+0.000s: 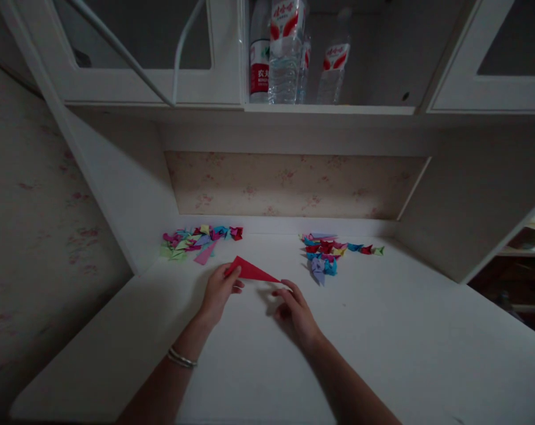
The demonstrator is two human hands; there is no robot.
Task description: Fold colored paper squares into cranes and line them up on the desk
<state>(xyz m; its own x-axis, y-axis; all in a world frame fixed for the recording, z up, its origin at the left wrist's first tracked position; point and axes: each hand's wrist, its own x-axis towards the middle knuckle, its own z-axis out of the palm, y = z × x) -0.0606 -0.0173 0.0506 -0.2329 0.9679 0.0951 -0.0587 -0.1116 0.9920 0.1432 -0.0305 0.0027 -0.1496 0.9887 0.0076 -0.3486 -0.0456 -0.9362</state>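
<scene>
A red paper folded into a long, narrow triangle (253,272) is held above the white desk, its point facing right. My left hand (221,288) pinches the wide end between thumb and fingers. At the pointed end, my right hand (296,310) has one fingertip touching or very near the tip, with its fingers bent and apart. Behind my left hand lies a heap of small folded paper pieces (190,241) in many colours, with a pink folded strip (205,254) at its front. A second group of folded paper pieces (325,251) sits behind and right of my right hand.
The white desk (250,366) runs back to a low ledge and a flowered wall panel (289,186). An overhead cabinet (329,110) holds several plastic bottles (285,65). A white cable (126,53) hangs at the upper left. Side panels bound the desk.
</scene>
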